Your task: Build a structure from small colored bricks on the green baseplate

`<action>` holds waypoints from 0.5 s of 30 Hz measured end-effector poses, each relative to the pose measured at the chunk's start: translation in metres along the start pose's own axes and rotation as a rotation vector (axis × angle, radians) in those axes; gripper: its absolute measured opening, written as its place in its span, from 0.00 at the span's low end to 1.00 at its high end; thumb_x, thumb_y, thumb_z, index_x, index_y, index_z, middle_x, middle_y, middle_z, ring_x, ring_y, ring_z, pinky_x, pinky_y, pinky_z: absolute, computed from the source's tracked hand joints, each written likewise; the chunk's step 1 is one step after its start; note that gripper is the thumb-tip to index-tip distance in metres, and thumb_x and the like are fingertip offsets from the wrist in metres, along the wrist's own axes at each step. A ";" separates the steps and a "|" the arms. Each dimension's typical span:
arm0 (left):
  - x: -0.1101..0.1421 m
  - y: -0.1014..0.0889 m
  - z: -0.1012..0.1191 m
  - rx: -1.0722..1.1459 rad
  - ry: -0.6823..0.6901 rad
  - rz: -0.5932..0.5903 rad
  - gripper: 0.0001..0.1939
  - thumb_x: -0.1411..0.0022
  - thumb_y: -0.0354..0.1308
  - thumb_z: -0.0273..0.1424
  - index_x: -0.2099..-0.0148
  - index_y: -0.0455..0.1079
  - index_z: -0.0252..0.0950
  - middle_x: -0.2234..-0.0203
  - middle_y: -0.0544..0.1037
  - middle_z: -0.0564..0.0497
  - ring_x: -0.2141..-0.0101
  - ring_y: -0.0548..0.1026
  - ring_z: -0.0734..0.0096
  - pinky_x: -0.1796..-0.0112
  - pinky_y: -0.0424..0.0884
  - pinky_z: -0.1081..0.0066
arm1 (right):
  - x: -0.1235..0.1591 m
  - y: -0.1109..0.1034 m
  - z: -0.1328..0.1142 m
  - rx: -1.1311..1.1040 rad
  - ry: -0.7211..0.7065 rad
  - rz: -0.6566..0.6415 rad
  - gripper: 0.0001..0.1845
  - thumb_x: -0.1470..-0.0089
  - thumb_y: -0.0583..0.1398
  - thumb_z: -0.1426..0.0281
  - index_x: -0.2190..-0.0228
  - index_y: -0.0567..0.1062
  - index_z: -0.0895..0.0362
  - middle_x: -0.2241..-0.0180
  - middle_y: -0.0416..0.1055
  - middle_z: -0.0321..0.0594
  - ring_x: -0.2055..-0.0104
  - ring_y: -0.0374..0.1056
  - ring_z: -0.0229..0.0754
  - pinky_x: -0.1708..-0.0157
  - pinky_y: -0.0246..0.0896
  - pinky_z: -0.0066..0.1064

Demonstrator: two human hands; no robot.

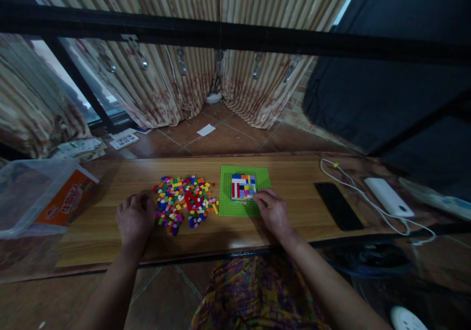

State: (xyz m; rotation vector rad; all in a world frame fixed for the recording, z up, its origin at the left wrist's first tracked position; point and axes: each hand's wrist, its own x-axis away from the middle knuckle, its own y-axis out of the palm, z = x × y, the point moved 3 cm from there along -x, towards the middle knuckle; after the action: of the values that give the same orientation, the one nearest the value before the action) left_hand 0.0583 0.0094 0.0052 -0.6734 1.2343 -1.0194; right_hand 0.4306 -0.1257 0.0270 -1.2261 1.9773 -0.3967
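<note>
A green baseplate (pixel 228 207) lies on the wooden table (pixel 294 173), with a small block of coloured bricks (pixel 243 186) built on it. My right hand (pixel 273 211) rests at the plate's right front corner, fingers pinched together at the edge of the built block; what they hold is too small to see. A loose pile of small coloured bricks (pixel 184 200) lies left of the plate. My left hand (pixel 135 218) sits curled on the table just left of the pile, fingers bent under, touching the pile's edge.
A black phone (pixel 338 205) lies right of the plate, then a white power bank (pixel 386 195) with a white cable (pixel 353 185). A clear plastic bin (pixel 33 197) with an orange label stands at the left end. Curtains and a tiled floor lie beyond the table.
</note>
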 end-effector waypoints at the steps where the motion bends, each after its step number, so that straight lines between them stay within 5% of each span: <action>1: 0.000 0.000 0.000 0.005 -0.002 0.000 0.17 0.39 0.48 0.37 0.57 0.72 0.33 0.60 0.76 0.39 0.57 0.71 0.51 0.54 0.66 0.55 | 0.000 -0.002 0.000 -0.023 0.011 0.003 0.09 0.42 0.58 0.67 0.69 0.79 0.52 0.65 0.73 0.41 0.62 0.71 0.42 0.60 0.67 0.34; 9: 0.000 -0.002 0.001 0.052 -0.010 0.002 0.16 0.41 0.49 0.37 0.58 0.72 0.33 0.60 0.75 0.39 0.56 0.71 0.50 0.53 0.65 0.54 | 0.024 -0.018 0.031 -0.279 0.372 0.308 0.14 0.43 0.58 0.61 0.62 0.77 0.57 0.63 0.76 0.45 0.65 0.72 0.42 0.64 0.68 0.35; 15: 0.001 -0.005 0.004 0.062 -0.011 -0.010 0.16 0.40 0.49 0.36 0.58 0.72 0.33 0.60 0.75 0.38 0.56 0.70 0.50 0.53 0.65 0.54 | 0.018 -0.014 0.020 -0.155 0.286 0.222 0.15 0.42 0.56 0.61 0.62 0.77 0.57 0.62 0.75 0.47 0.63 0.72 0.44 0.63 0.68 0.36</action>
State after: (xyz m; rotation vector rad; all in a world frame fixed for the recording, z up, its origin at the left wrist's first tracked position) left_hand 0.0610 0.0062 0.0097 -0.6366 1.1857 -1.0565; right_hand 0.4497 -0.1456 0.0149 -1.0731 2.4006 -0.3259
